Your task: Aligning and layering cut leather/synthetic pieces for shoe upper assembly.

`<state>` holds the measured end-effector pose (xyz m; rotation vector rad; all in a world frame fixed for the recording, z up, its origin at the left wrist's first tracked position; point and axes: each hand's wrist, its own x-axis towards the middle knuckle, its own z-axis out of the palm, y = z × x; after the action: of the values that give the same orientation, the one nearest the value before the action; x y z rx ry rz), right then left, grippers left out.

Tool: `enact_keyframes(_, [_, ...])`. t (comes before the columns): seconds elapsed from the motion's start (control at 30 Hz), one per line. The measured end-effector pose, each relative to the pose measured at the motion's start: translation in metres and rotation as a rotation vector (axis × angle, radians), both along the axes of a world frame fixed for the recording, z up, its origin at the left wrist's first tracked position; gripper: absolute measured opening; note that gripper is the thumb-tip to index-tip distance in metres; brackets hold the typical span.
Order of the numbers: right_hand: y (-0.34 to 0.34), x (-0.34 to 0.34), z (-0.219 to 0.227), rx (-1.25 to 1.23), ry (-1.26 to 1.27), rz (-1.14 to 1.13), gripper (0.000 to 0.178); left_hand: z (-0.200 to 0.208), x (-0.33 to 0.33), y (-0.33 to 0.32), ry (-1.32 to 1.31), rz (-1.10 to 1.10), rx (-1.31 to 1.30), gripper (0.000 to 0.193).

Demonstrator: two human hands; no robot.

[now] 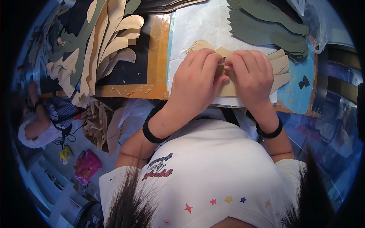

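Observation:
Over the white sheet on the table, both my hands are closed with fingertips almost meeting. My left hand pinches the edge of a flat beige leather-like piece, its thumb pointing toward the right hand. From the other side, my right hand grips the same piece with bent fingers. My fingers hide the exact spot where they meet. More beige cut pieces fan out beside my right hand. Another beige end shows beyond my left knuckles.
Dark green cut pieces lie at the far right, near a clear plastic bag. Small black scraps rest on blue film. Stacked beige strips overhang the table's left part. A co-worker's arm and a pink bag are lower left.

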<state>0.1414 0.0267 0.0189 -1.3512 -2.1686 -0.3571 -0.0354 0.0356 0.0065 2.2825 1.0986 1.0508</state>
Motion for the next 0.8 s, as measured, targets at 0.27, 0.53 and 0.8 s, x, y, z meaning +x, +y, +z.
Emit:
enact_keyframes(0.27, [-0.020,-0.007,0.001,-0.084,-0.005,-0.030,0.014,0.009,0.010,0.002,0.100,0.088,0.038,0.028])
enact_keyframes(0.53, [-0.034,0.014,0.001,-0.081,0.012,0.142,0.017,0.003,0.017,0.000,0.145,0.095,0.056,0.020])
enact_keyframes(0.8, [-0.042,0.060,-0.001,-0.174,0.307,-0.191,0.040,-0.011,0.011,-0.012,0.348,0.130,0.436,0.036])
